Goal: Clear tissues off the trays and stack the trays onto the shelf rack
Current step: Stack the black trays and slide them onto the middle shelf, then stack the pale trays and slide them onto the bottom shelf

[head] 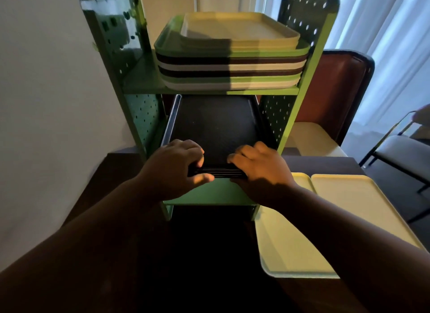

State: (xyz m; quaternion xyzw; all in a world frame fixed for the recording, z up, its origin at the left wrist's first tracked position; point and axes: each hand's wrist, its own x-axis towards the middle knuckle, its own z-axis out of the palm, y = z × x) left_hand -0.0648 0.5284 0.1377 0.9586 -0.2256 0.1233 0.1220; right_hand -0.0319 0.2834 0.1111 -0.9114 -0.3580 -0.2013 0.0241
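The stack of black trays (216, 135) looks stiff and smooth, likely slick at the rims and heavier together than any single tray, so it is best taken at the near edge with a hand toward each corner, pushed level so the layers do not slide apart. It sits on the lower shelf of the green rack (309, 63), at the centre of the view, its near edge showing several thin dark rims lying flush.

The left hand (173, 170) has its fingers curled over the top of that near edge and its thumb at the front of the rims, so its grip is pinching the stack. The right hand (258, 170) lies with bent fingers on the same edge; its thumb is hidden, so I cannot tell whether it clamps or only presses.

At 12 o'clock, the upper shelf holds a mixed pile of trays (230, 56). At 4 o'clock, two pale trays (330, 219) lie on the dark tabletop (93, 184), with no tissues visible on them.
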